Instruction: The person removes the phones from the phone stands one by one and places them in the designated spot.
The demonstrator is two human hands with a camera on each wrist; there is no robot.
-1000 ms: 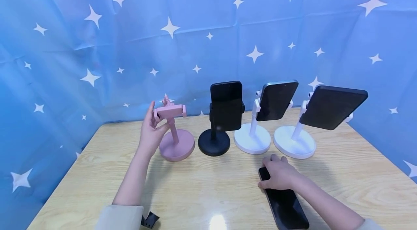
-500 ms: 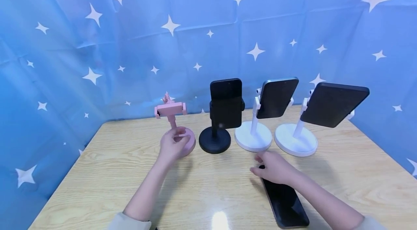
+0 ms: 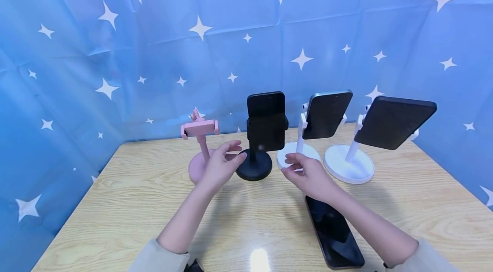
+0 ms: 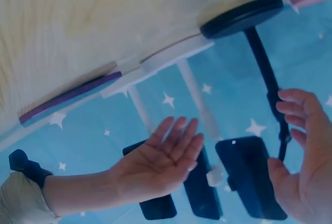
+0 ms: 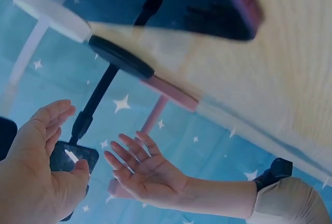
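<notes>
In the head view my left hand [image 3: 220, 165] hovers just left of the black phone stand [image 3: 252, 167], fingers loosely bent and nothing in them. My right hand [image 3: 308, 175] is held to the right of that stand, in front of the nearer white phone stand [image 3: 289, 152], also holding nothing. A black smartphone [image 3: 266, 124] sits upright in the black stand's clamp. Both wrist views show parted fingers; in the left wrist view the left hand [image 4: 308, 151] appears close to the black stand's pole [image 4: 264, 63]. Contact with the stand cannot be made out.
The pink phone stand [image 3: 200, 128] on the left has a bare clamp. A phone [image 3: 327, 116] and a tablet [image 3: 394, 123] rest in the two white stands. Another smartphone [image 3: 335, 233] lies flat on the wooden table [image 3: 115, 216], under the right forearm.
My left hand has left the pink stand's clamp and moved right to the black stand. My right hand has lifted off the lying smartphone and moved forward and left.
</notes>
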